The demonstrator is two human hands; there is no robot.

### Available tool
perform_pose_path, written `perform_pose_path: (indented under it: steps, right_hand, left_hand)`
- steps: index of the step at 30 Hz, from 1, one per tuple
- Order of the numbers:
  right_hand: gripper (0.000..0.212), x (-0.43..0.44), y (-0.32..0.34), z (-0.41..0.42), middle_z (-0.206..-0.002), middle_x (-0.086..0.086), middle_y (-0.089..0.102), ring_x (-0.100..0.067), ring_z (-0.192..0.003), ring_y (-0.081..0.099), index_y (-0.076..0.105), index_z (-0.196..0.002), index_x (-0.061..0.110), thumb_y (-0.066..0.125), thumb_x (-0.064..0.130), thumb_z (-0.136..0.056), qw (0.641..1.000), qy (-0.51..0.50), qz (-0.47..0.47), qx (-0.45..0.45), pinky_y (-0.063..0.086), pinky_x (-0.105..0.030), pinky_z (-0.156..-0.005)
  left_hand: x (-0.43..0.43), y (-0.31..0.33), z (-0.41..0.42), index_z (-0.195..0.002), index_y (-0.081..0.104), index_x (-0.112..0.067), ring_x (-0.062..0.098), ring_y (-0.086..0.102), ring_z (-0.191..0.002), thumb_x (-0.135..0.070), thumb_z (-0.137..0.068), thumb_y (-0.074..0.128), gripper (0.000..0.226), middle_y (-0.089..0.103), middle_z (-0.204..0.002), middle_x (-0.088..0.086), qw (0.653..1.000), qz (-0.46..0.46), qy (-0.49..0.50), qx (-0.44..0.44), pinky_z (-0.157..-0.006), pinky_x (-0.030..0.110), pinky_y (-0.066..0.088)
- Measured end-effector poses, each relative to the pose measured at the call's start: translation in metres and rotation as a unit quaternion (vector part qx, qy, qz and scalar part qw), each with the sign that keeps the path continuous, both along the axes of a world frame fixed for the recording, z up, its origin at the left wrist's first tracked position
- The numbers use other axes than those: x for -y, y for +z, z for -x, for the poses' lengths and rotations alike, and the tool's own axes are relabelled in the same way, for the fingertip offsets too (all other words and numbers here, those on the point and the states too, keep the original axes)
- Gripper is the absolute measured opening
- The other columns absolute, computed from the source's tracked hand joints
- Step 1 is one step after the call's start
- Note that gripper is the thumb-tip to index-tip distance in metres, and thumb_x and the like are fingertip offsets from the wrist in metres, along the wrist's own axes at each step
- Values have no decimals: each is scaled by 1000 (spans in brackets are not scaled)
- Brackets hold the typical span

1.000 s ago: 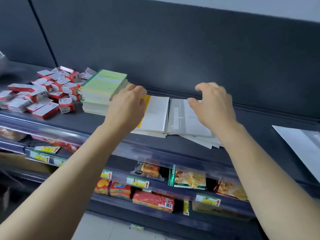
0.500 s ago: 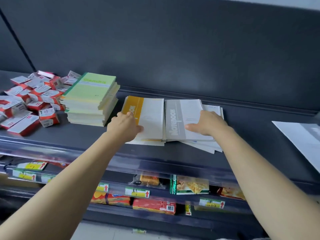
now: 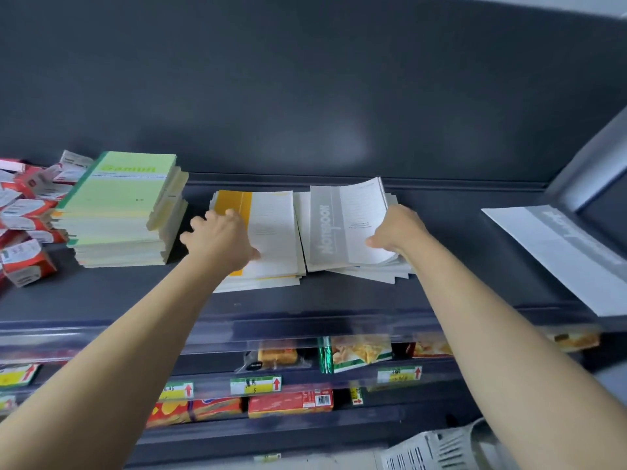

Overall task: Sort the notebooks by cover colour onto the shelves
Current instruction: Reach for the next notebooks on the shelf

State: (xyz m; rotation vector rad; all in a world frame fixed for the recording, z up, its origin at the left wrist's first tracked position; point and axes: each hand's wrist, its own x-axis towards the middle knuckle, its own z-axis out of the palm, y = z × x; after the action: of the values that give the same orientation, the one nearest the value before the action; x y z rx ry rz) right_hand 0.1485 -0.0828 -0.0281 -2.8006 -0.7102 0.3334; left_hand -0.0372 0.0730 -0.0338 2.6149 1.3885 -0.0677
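Three notebook piles lie on the dark top shelf [image 3: 339, 296]. A tall stack of green notebooks [image 3: 125, 205] stands at the left. A low stack of yellow-banded notebooks [image 3: 271, 232] is in the middle, and my left hand [image 3: 220, 242] rests on its left part with the fingers spread. Right of it is a loose pile of grey-banded notebooks [image 3: 342, 222]. My right hand [image 3: 397, 232] grips the right edge of the top grey notebook, whose cover curls upward.
Small red and white boxes [image 3: 27, 212] are heaped at the shelf's far left. A large grey-white sheet [image 3: 559, 252] lies at the right. Lower shelves hold snack packets [image 3: 356, 354] behind price tags. A white plastic basket [image 3: 437, 449] sits on the floor at the bottom right.
Both hands came down onto the piles. The right hand took hold of the top grey notebook's edge and lifted it so the cover bends up. The camera view shifted right.
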Motion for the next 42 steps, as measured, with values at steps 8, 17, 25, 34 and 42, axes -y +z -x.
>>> perform_pose_path:
  steps: [8,17,25,34,42]
  right_hand:
    - [24,29,-1,-19,-69,-3,43,-19,-59,43,38,-67,10,48,-4,-84,994,-93,-28,50,28,-24,-45]
    - [13,50,16,-43,-86,-5,46,-25,-76,46,42,-81,7,48,1,-90,974,-152,-128,109,34,-29,-55]
    - [27,64,22,-64,-65,-3,34,-19,-54,29,32,-65,10,38,-3,-88,943,-219,-250,-25,25,-22,-45]
    - [11,64,21,-75,-79,-3,43,-16,-62,40,44,-85,12,46,2,-90,880,-269,-374,-116,36,-22,-47]
    - [33,56,21,-60,-69,-2,31,-19,-61,30,27,-66,15,41,3,-93,899,-291,-300,-133,27,-18,-39]
  left_hand:
    - [32,6,-39,-128,47,-8,32,49,-113,-22,-93,54,39,51,-126,12,979,0,-140,147,-91,39,40]
    - [49,-4,-64,-126,53,-13,28,38,-121,-47,-88,58,51,54,-123,11,972,88,-207,63,-91,36,36]
    - [53,-7,-90,-120,42,-3,32,44,-110,-36,-80,72,60,47,-121,16,974,122,-175,81,-81,33,36]
    - [48,-6,-102,-65,40,-8,25,42,-61,4,-82,58,28,45,-65,9,957,235,-94,139,-55,26,33]
    - [37,-5,-89,-77,42,-6,19,54,-37,-2,-93,38,17,55,-36,3,948,267,-36,168,-34,11,29]
